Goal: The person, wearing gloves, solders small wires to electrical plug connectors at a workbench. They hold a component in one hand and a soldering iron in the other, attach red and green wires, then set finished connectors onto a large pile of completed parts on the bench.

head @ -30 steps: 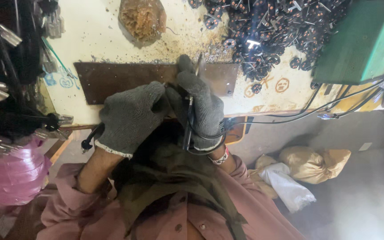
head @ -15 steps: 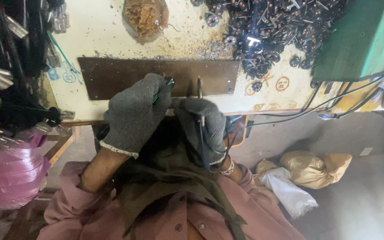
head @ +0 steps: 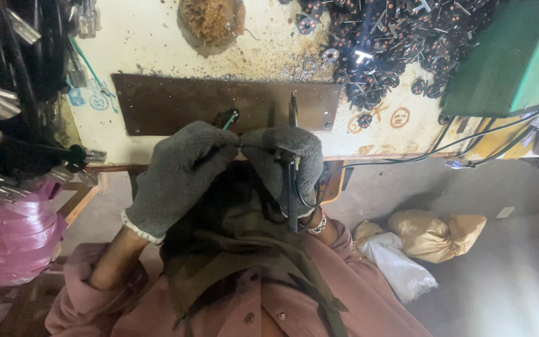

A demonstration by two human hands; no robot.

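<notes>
Grey-gloved left hand (head: 179,171) pinching a green-tipped wire (head: 230,118), right hand (head: 285,163) gripping a dark soldering tool (head: 292,181) over the near brown plate (head: 219,103); best kept steady, tip just touching

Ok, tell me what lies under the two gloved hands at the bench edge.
Under the left hand and right hand shows a dark metal plate on the workbench. A green-tipped wire pokes out above the left glove. Whatever the fingers pinch is covered.

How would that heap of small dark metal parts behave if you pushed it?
The heap would probably scatter rather than slide as one: the pieces lie loose, some strayed apart on the bench. They look thin and spiky, so likely tangle, and each seems light.
</notes>
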